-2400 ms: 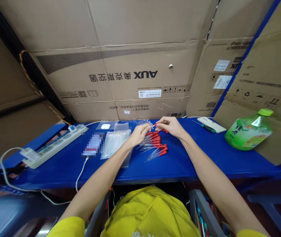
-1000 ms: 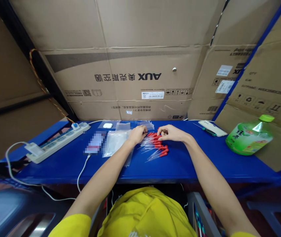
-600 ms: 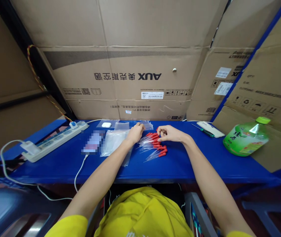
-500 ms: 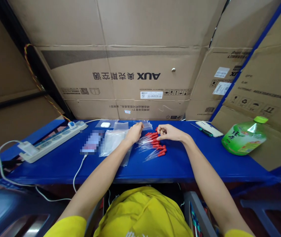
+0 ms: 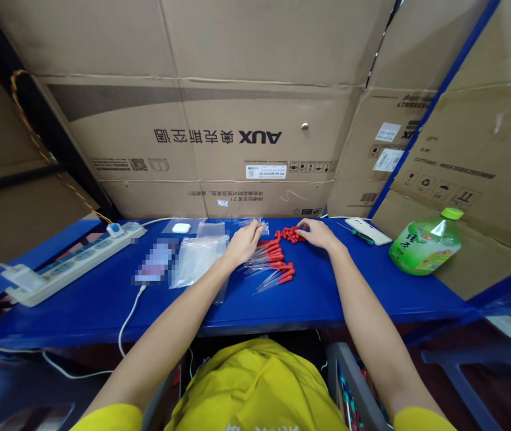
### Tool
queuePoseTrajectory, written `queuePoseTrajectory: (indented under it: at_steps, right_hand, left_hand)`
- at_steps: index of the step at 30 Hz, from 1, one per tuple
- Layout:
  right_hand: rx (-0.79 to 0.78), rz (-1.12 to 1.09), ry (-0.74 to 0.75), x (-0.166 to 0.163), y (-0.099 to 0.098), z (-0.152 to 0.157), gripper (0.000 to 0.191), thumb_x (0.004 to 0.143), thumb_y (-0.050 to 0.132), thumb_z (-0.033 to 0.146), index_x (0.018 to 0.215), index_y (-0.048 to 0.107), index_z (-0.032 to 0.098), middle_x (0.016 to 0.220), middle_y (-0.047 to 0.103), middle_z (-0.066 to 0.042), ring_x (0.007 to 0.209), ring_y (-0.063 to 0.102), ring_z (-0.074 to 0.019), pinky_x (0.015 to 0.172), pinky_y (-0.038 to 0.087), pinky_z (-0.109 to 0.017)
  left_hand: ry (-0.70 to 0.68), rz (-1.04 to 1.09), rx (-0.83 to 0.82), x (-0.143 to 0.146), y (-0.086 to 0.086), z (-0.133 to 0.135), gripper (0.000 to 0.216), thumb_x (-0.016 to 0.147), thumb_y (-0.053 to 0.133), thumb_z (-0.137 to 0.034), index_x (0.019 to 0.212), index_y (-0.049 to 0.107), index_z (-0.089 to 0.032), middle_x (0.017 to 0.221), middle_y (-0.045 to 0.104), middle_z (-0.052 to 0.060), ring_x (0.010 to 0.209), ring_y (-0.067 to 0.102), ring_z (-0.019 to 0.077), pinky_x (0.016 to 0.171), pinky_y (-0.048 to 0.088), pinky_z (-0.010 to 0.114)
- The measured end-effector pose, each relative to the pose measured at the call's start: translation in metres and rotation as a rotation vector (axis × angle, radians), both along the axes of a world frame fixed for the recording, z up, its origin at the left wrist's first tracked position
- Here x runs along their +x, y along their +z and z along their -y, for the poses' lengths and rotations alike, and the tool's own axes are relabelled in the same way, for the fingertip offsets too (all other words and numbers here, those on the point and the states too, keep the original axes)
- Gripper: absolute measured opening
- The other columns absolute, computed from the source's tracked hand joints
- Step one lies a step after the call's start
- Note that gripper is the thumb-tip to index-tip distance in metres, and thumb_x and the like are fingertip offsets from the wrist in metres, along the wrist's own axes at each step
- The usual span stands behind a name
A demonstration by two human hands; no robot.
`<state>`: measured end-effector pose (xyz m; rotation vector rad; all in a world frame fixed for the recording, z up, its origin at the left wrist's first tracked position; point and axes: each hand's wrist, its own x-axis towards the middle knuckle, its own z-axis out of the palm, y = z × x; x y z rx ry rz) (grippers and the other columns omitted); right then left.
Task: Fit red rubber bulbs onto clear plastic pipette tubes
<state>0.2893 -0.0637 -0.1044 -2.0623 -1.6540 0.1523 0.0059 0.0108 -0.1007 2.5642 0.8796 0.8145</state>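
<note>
My left hand (image 5: 244,242) is closed in a pinch at a bunch of clear, thin dropper tubes (image 5: 264,227), seemingly with one between its fingertips. To its right, my right hand (image 5: 317,233) has thumb and forefinger closed at the edge of a heap of red rubber bulbs (image 5: 291,234), pinching a bulb there. Between my forearms lie several droppers (image 5: 277,256), clear tubes with red bulbs on their ends, in a loose row with tips pointing left. My left hand hides part of the tubes and the upper droppers.
Clear plastic bags (image 5: 196,260) lie left of my left hand, with a white earphone case (image 5: 181,228) behind. Further left are a phone (image 5: 156,261) on a cable and a power strip (image 5: 79,258). At right stand a screwdriver (image 5: 363,237), a white phone-shaped object (image 5: 374,232) and a green bottle (image 5: 426,245).
My right hand has moved off the droppers to the right, uncovering the heap of red bulbs. My left hand stays by the clear tubes. The whole view has shifted slightly.
</note>
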Motion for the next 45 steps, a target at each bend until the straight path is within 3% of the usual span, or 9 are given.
queuePoseTrajectory:
  at_steps: [4, 8, 12, 15, 20, 28, 36, 45]
  right_hand:
    - [0.019, 0.033, -0.058, 0.007, 0.001, -0.001, 0.026, 0.095, 0.06, 0.036, 0.113, 0.074, 0.024, 0.11, 0.078, -0.01, 0.101, 0.07, -0.0272, 0.088, 0.049, -0.035]
    - [-0.012, 0.051, -0.139, 0.02, -0.002, 0.001, 0.029, 0.091, 0.059, 0.021, 0.115, 0.076, 0.024, 0.11, 0.078, -0.01, 0.105, 0.071, -0.0284, 0.092, 0.05, -0.036]
    - [-0.116, -0.088, 0.017, 0.03, -0.007, 0.004, 0.041, 0.086, 0.06, 0.009, 0.123, 0.073, 0.021, 0.112, 0.079, -0.009, 0.1, 0.074, -0.0234, 0.089, 0.053, -0.032]
    - [-0.096, -0.112, 0.085, 0.031, -0.008, 0.005, 0.039, 0.081, 0.071, 0.012, 0.119, 0.074, 0.021, 0.113, 0.079, -0.009, 0.101, 0.074, -0.0229, 0.09, 0.054, -0.032]
    - [-0.052, -0.106, 0.058, 0.03, -0.006, 0.003, 0.024, 0.077, 0.079, 0.018, 0.101, 0.078, 0.02, 0.098, 0.081, -0.006, 0.092, 0.075, -0.0217, 0.089, 0.054, -0.032]
    - [-0.037, -0.112, 0.013, 0.027, -0.002, 0.006, 0.019, 0.079, 0.071, 0.015, 0.097, 0.075, 0.019, 0.088, 0.079, -0.005, 0.079, 0.072, -0.0188, 0.075, 0.051, -0.028]
    - [-0.012, -0.108, 0.034, 0.023, -0.001, 0.006, 0.026, 0.071, 0.072, 0.009, 0.094, 0.074, 0.02, 0.081, 0.075, 0.0, 0.073, 0.068, -0.016, 0.068, 0.047, -0.025]
    - [-0.012, -0.194, -0.021, 0.019, 0.002, 0.01, 0.017, 0.074, 0.066, 0.011, 0.089, 0.067, 0.019, 0.065, 0.071, 0.001, 0.061, 0.065, -0.0145, 0.061, 0.045, -0.024]
  left_hand:
    - [-0.029, -0.015, 0.038, 0.0, -0.003, -0.001, 0.032, 0.11, 0.032, -0.037, 0.094, 0.056, -0.022, 0.087, 0.069, 0.007, 0.086, 0.069, 0.0237, 0.078, 0.047, 0.032]
    - [-0.104, 0.013, 0.025, 0.002, -0.007, -0.002, 0.029, 0.109, 0.034, -0.03, 0.097, 0.059, -0.021, 0.099, 0.073, 0.008, 0.096, 0.07, 0.0243, 0.084, 0.049, 0.033]
    - [-0.113, 0.033, -0.007, 0.005, -0.008, 0.0, 0.025, 0.108, 0.035, -0.028, 0.106, 0.059, -0.021, 0.108, 0.074, 0.009, 0.103, 0.07, 0.0259, 0.088, 0.05, 0.035]
    - [-0.105, 0.044, -0.016, 0.005, -0.006, 0.003, 0.026, 0.109, 0.035, -0.03, 0.106, 0.059, -0.021, 0.106, 0.074, 0.008, 0.101, 0.07, 0.0256, 0.087, 0.05, 0.035]
    - [-0.099, 0.048, -0.01, 0.004, -0.004, 0.006, 0.026, 0.109, 0.035, -0.03, 0.103, 0.059, -0.022, 0.101, 0.074, 0.007, 0.097, 0.07, 0.0239, 0.085, 0.049, 0.033]
    - [-0.048, 0.039, 0.011, 0.002, -0.001, 0.006, 0.027, 0.109, 0.035, -0.035, 0.099, 0.057, -0.024, 0.087, 0.07, 0.004, 0.085, 0.069, 0.0224, 0.077, 0.046, 0.03]
    - [-0.047, 0.021, 0.031, 0.002, -0.002, 0.006, 0.027, 0.109, 0.035, -0.036, 0.098, 0.056, -0.024, 0.085, 0.068, 0.003, 0.084, 0.068, 0.0228, 0.074, 0.043, 0.03]
    - [-0.042, 0.016, 0.021, 0.001, 0.0, 0.007, 0.029, 0.11, 0.034, -0.037, 0.098, 0.056, -0.024, 0.086, 0.068, 0.003, 0.084, 0.067, 0.0222, 0.072, 0.04, 0.029]
